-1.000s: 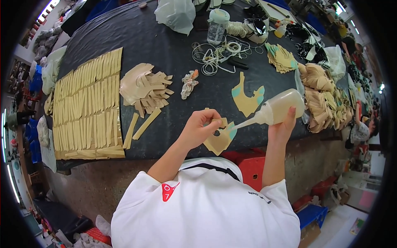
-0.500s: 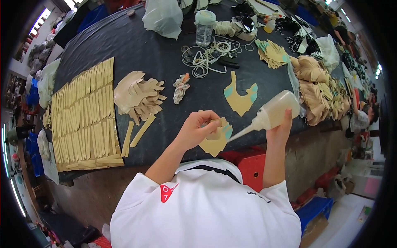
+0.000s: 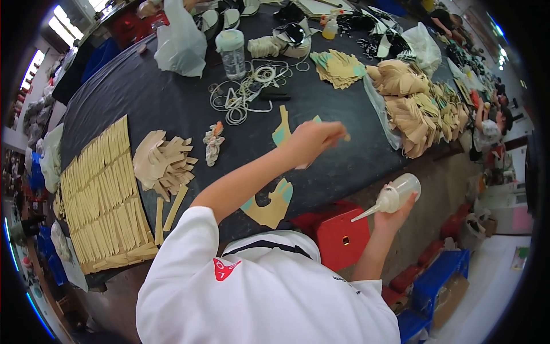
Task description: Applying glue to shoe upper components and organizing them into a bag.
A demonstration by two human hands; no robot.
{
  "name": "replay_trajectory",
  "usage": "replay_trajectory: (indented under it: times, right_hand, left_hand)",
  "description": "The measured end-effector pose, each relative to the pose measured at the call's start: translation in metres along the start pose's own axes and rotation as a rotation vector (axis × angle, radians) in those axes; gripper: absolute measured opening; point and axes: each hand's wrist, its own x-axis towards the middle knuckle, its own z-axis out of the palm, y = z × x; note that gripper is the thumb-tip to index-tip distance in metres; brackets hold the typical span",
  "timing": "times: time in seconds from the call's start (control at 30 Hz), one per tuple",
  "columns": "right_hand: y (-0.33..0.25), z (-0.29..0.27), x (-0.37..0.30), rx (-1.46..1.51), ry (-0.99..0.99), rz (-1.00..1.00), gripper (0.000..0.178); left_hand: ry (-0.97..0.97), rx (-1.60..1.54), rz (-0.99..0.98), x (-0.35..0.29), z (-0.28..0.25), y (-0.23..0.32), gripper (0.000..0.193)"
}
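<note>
My right hand (image 3: 395, 219) is wrapped round a clear squeeze bottle (image 3: 404, 190) with a long thin nozzle, held beyond the table's front edge, nozzle pointing left. Stretched out over the table is my left hand (image 3: 316, 140), fingers curled together; what they hold, if anything, I cannot make out. Under that hand and wrist lies a tan cut-out piece (image 3: 282, 129) with teal patches, partly hidden. A second tan cut-out (image 3: 270, 212) with teal patches lies at the front edge, below my left forearm, its curved notch facing away from me.
Rows of tan strips (image 3: 97, 198) lie at left, beside a fanned strip pile (image 3: 163, 160) and a crumpled cloth (image 3: 213, 143). Tangled white cord (image 3: 240, 97), a lidded jar (image 3: 231, 54), stacked cut-outs (image 3: 338, 69) and tan bundles (image 3: 412, 109) lie beyond. A red stool (image 3: 338, 243) stands by the table.
My left hand has left the near cut-out and reached forward and right, over the far one. My right hand has drawn the bottle back from the near piece, off the table. The view has shifted.
</note>
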Motion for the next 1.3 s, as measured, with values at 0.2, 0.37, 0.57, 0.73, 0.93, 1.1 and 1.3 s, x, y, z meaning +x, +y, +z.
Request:
replay_trajectory:
  times: [0.2, 0.37, 0.57, 0.73, 0.93, 1.1, 1.3]
  right_hand:
    - [-0.024, -0.041, 0.003, 0.049, -0.016, -0.029, 0.062]
    - [-0.023, -0.047, -0.001, 0.021, 0.150, -0.081, 0.058]
    - [-0.011, -0.053, 0.003, -0.024, 0.188, 0.021, 0.057]
    - [-0.005, -0.051, 0.008, 0.016, 0.217, 0.098, 0.055]
    - [0.007, -0.050, 0.012, -0.023, 0.170, 0.153, 0.059]
    - [0.016, -0.043, 0.007, -0.042, 0.109, 0.206, 0.060]
    - [0.031, -0.032, 0.006, -0.069, 0.081, 0.267, 0.058]
  left_hand:
    - [-0.108, -0.936, -0.104, 0.078, 0.033, -0.004, 0.020]
    - [0.001, -1.027, -0.508, 0.077, 0.071, -0.059, 0.020]
    - [0.308, -0.094, -0.563, 0.003, 0.109, -0.185, 0.025]
    - [0.267, 0.374, -0.655, -0.012, 0.090, -0.182, 0.026]
    - [0.161, 0.632, -0.744, -0.017, 0.077, -0.194, 0.033]
    - [0.517, 0.956, -0.421, -0.035, 0.068, -0.211, 0.039]
    - [0.761, 0.714, -0.677, -0.086, 0.028, -0.199, 0.029]
